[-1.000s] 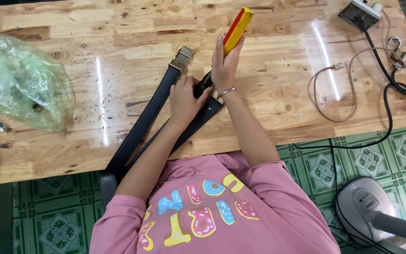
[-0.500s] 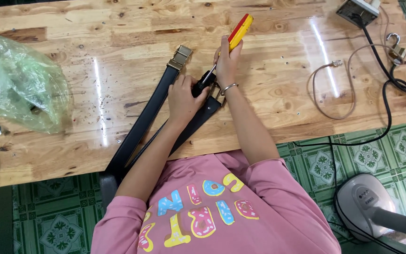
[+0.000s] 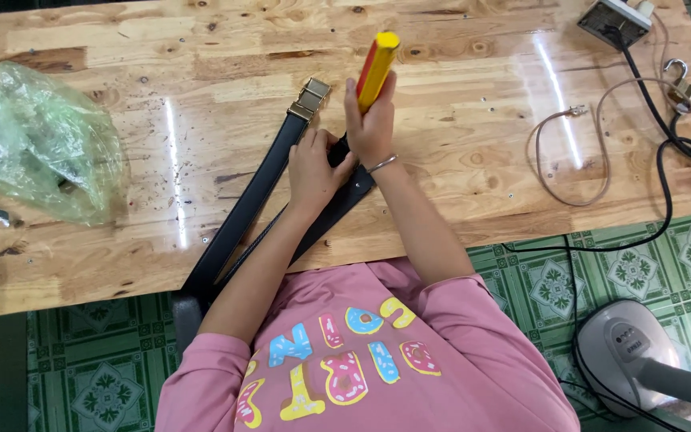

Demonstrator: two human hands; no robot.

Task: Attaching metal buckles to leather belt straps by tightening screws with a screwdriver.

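Observation:
A black leather belt (image 3: 243, 216) with a gold buckle (image 3: 310, 98) lies diagonally on the wooden table (image 3: 457, 136), its tail hanging over the front edge. My left hand (image 3: 315, 166) presses down on the belt near its folded end. My right hand (image 3: 371, 128) grips a screwdriver with a yellow and red handle (image 3: 377, 66), held nearly upright with its tip down at the belt between my hands. The tip itself is hidden by my fingers.
A crumpled green plastic bag (image 3: 33, 144) sits at the table's left. Thin brown cable (image 3: 569, 160), black cords (image 3: 673, 144), a padlock (image 3: 680, 86) and a small grey device (image 3: 613, 20) lie at the right. A fan base (image 3: 633, 356) stands on the green tiled floor.
My right hand has swung the screwdriver from a rightward tilt to nearly upright and pushed it down onto the belt. My left hand stays on the belt.

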